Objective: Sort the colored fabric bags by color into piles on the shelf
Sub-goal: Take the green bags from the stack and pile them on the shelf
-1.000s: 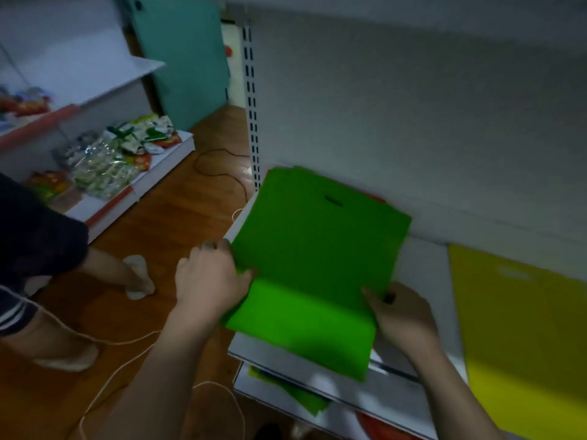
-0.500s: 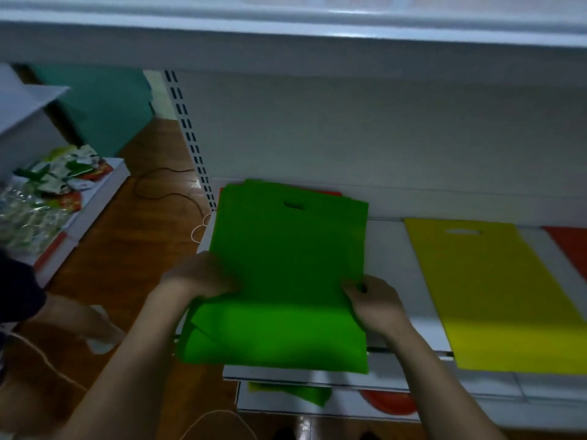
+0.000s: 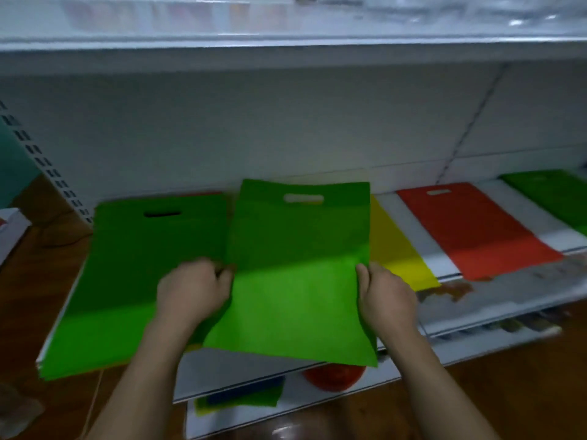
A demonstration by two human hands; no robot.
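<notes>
- White shelf point(image 3: 495, 300) was seen carrying the bags, spread side by side.
- Green pile point(image 3: 127, 281) was laid at the shelf's left end, overhanging the front edge.
- Green bag point(image 3: 298, 281) was held just right of that pile, partly covering the yellow bag point(image 3: 397, 249).
- Red bag point(image 3: 476, 230) was laid flat further right, another green bag point(image 3: 552, 195) beyond it.
- Left hand point(image 3: 193, 290) was curled onto the held bag's left edge.
- Right hand point(image 3: 386, 296) was pinched onto its right edge.
</notes>
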